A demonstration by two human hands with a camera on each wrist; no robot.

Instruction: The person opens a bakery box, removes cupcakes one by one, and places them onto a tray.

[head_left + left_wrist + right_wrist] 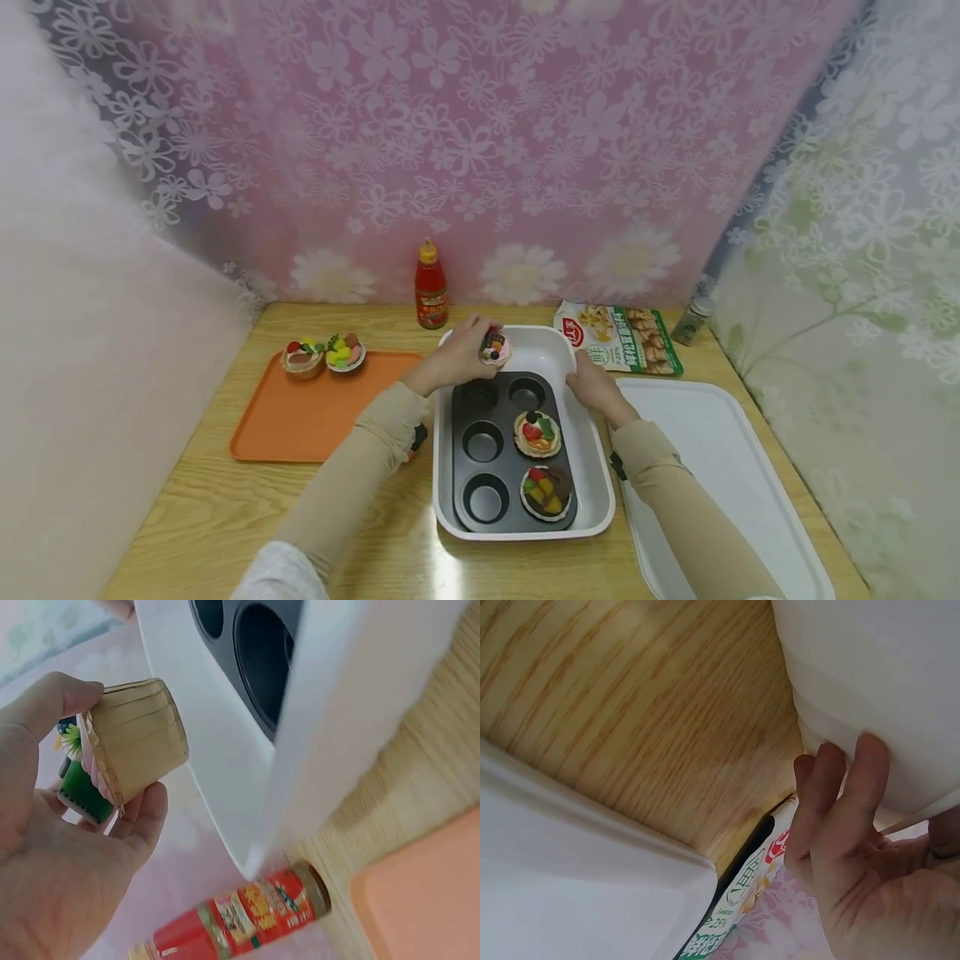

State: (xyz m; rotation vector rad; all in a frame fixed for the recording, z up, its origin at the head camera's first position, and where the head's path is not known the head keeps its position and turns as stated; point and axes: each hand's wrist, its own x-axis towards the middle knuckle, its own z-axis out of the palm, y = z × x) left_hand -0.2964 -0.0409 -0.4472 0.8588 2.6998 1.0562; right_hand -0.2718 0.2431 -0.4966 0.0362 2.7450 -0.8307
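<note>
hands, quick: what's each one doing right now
Left hand: holds a toy cupcake between thumb and fingers.
Right hand: fingers grip the white tray's rim.

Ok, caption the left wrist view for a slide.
Left hand holds a toy cupcake beside the white tray, ketchup bottle beyond.
</note>
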